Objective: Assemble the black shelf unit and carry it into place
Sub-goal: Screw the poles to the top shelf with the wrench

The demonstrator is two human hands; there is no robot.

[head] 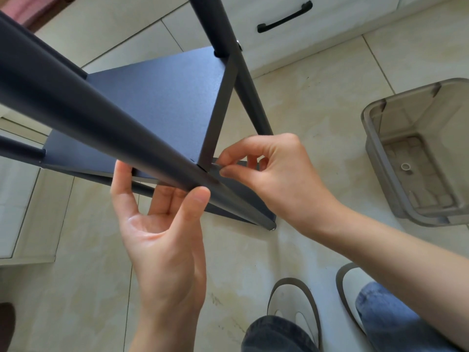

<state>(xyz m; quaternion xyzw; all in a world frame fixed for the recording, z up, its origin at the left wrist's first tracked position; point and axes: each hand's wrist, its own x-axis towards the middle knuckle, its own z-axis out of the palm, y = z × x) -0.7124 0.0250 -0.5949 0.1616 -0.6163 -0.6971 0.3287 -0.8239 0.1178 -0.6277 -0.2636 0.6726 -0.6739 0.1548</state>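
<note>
Nearest my lens, a thick black pole (76,105) of the shelf unit (162,107) slants from upper left down to its foot on the floor.

From left to right I see white cabinet fronts (17,204), then my left hand (162,224), palm up, with its fingers (121,184) loosely spread behind the pole and the thumb tip pressed against the pole's underside. Just right of it, my right hand (276,176) has thumb and forefinger pressed together, pinching a small grey part at the joint where a shelf panel's rim meets the pole; what that part is I cannot tell. The unit stands on the beige tiled floor (304,102) in front of a drawer with a black handle (284,17). Farther right sits a grey plastic bin (380,148), and my slippers (291,301) show at the bottom.
</note>
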